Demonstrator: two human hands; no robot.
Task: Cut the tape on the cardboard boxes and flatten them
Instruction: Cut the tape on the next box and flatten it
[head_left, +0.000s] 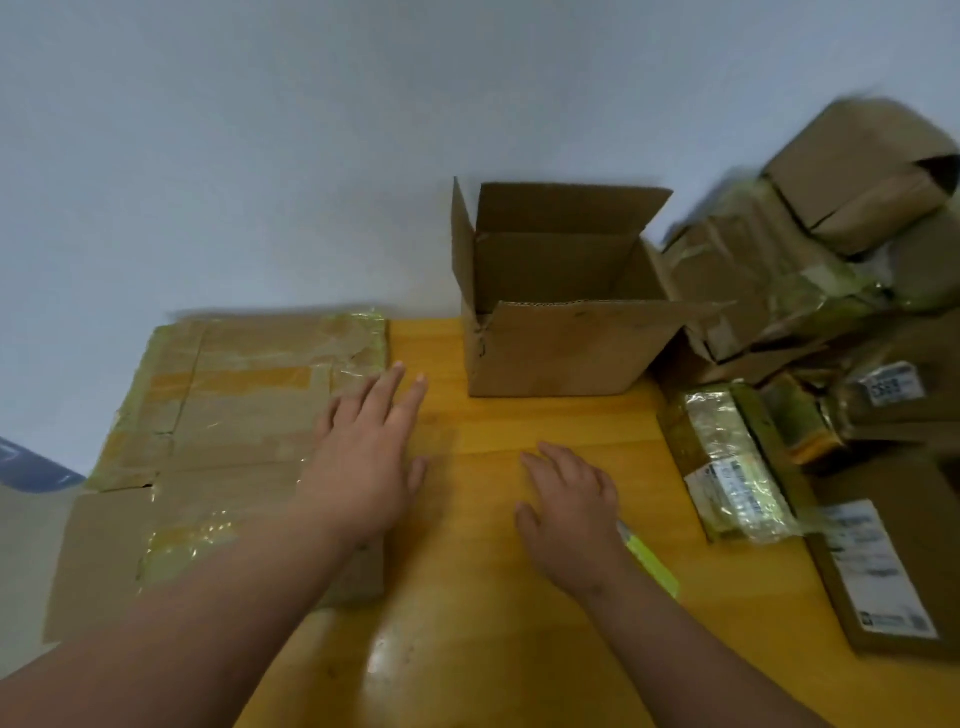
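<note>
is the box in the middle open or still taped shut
Open. The middle box stands upright on the table with its top flaps up and its inside showing empty.

Single head cam, wide-angle, looking forward and down. Close over the table (519, 649), wall (311, 130) behind

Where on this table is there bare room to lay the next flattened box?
Bare table lies in front of the open box, between the flattened cardboard and the pile of taped boxes; the left hand and right hand hover there. The right side is crowded.
</note>
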